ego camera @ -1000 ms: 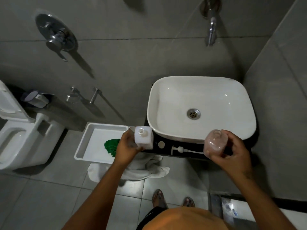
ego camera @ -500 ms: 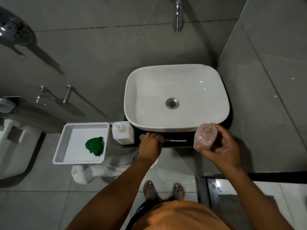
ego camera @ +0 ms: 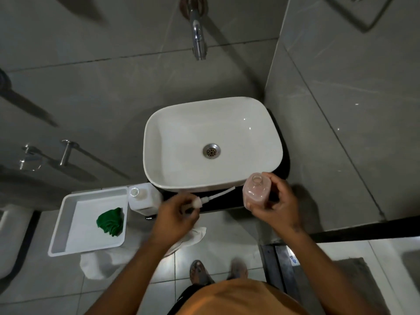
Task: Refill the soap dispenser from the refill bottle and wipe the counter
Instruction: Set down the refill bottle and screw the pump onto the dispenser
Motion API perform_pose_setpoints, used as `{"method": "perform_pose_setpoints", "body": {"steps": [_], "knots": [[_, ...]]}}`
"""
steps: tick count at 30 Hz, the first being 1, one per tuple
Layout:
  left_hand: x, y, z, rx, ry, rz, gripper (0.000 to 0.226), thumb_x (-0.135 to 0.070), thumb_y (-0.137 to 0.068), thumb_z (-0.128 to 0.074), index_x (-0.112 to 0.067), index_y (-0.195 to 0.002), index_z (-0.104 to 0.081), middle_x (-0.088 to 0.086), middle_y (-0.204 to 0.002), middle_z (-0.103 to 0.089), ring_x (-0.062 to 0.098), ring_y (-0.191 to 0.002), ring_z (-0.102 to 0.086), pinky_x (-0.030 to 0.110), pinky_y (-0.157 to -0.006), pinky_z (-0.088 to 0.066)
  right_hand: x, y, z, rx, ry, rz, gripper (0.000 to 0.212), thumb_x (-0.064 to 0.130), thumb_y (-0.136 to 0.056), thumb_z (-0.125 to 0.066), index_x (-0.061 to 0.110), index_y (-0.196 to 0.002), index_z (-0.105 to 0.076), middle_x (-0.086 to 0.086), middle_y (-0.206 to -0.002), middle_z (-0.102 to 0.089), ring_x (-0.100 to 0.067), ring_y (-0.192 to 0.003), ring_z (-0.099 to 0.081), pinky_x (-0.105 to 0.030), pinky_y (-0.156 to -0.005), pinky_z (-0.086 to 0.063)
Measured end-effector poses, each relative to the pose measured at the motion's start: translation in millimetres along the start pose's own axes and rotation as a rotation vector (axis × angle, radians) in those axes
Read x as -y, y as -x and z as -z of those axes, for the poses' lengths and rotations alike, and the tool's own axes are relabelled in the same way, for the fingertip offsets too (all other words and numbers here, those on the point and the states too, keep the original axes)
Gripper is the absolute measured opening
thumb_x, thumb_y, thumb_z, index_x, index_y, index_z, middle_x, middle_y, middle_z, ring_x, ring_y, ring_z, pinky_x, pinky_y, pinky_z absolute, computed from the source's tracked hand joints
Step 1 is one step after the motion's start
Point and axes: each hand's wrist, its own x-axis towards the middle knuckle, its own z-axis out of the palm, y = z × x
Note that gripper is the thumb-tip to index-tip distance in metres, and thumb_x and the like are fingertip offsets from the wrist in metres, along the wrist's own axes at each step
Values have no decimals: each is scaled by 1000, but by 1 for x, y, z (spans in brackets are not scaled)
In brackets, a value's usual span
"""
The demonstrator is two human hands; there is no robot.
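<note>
My right hand (ego camera: 276,205) grips a clear soap dispenser bottle (ego camera: 255,189) holding pinkish soap, its neck open, just in front of the white sink (ego camera: 172,142). My left hand (ego camera: 177,214) holds the white pump head (ego camera: 197,202), lifted off the dark counter (ego camera: 222,204), with its thin tube (ego camera: 221,193) pointing toward the dispenser. The white refill bottle (ego camera: 144,197) stands uncapped on the counter's left end. A green cloth (ego camera: 111,221) lies in a white tray (ego camera: 66,214) to the left.
A chrome tap (ego camera: 198,39) juts from the grey tiled wall above the sink. A white towel (ego camera: 100,262) hangs under the tray and counter. A toilet edge (ego camera: 11,235) shows at far left. My feet stand on the tiled floor below.
My left hand let go of the refill bottle, which now stands on the counter, then picked up the pump head and lifted it. The view shifted so the sink sits more centred.
</note>
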Motion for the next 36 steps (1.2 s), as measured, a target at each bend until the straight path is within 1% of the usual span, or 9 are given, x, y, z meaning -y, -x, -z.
{"method": "perform_pose_setpoints", "body": {"steps": [6, 12, 14, 17, 20, 25, 30, 34, 36], "knots": [[-100, -36, 92, 16, 23, -228, 26, -21, -79, -83, -28, -103, -76, -7, -94, -77, 14, -74, -73, 28, -72, -60, 3, -3, -13, 33, -11, 28, 79, 31, -54, -86, 35, -127, -57, 2, -130, -60, -12, -121, -59, -20, -83, -56], [-165, -65, 115, 163, -147, -454, 26, -4, -73, -84, -16, -96, -80, -7, -88, -75, 10, -71, -71, 19, -69, -54, 10, -6, -27, 62, -25, 53, 81, 19, -56, -91, 26, -129, -57, 3, -130, -59, -8, -121, -58, -11, -81, -53], [-173, -68, 114, 195, -190, -454, 31, 2, -71, -86, -15, -96, -80, -8, -86, -74, 7, -71, -70, 18, -69, -53, 10, -6, -31, 72, -21, 65, 82, 12, -57, -93, 23, -130, -57, 3, -130, -58, -10, -121, -58, -13, -82, -54], [-179, -72, 112, 255, -248, -423, 32, 2, -69, -87, -13, -97, -80, -4, -85, -75, 13, -70, -71, 32, -67, -59, 12, -5, -35, 79, -28, 85, 81, 26, -55, -90, 22, -130, -58, 4, -129, -58, -12, -120, -58, -17, -82, -57], [-188, -77, 108, 323, -372, -482, 31, -6, -71, -87, -14, -100, -81, 0, -86, -76, 14, -72, -69, 34, -69, -58, 15, -5, -38, 86, -22, 100, 78, 33, -54, -86, 26, -128, -59, 4, -128, -59, -13, -119, -60, -17, -80, -57], [-198, -94, 87, 455, -507, -544, 33, -16, -71, -84, -14, -103, -81, 4, -88, -76, 14, -73, -62, 11, -69, -42, 28, -3, -48, 88, -5, 141, 74, 32, -55, -86, 44, -121, -55, 7, -124, -59, -7, -114, -60, -12, -76, -54], [-184, -101, 51, 628, -526, -461, 35, -15, -72, -77, -17, -107, -78, 3, -94, -75, 20, -82, -66, 29, -79, -50, 37, -4, -59, 89, -21, 131, 72, 25, -56, -89, 51, -114, -54, 12, -116, -61, 8, -107, -59, -9, -70, -53], [-158, -96, 48, 510, -333, -391, 44, -14, -71, -81, -22, -114, -73, -14, -91, -72, 8, -84, -67, 24, -79, -54, 37, -8, -59, 79, 1, 118, 71, 33, -54, -85, 46, -116, -54, 10, -117, -61, 7, -108, -57, -10, -69, -53], [-147, -90, 45, 398, -183, -297, 37, -20, -72, -87, -27, -105, -71, -18, -84, -70, 6, -80, -67, 23, -76, -55, 35, -10, -59, 85, 0, 121, 72, 33, -55, -83, 40, -122, -56, 9, -120, -61, 0, -113, -58, -15, -71, -57]]}}
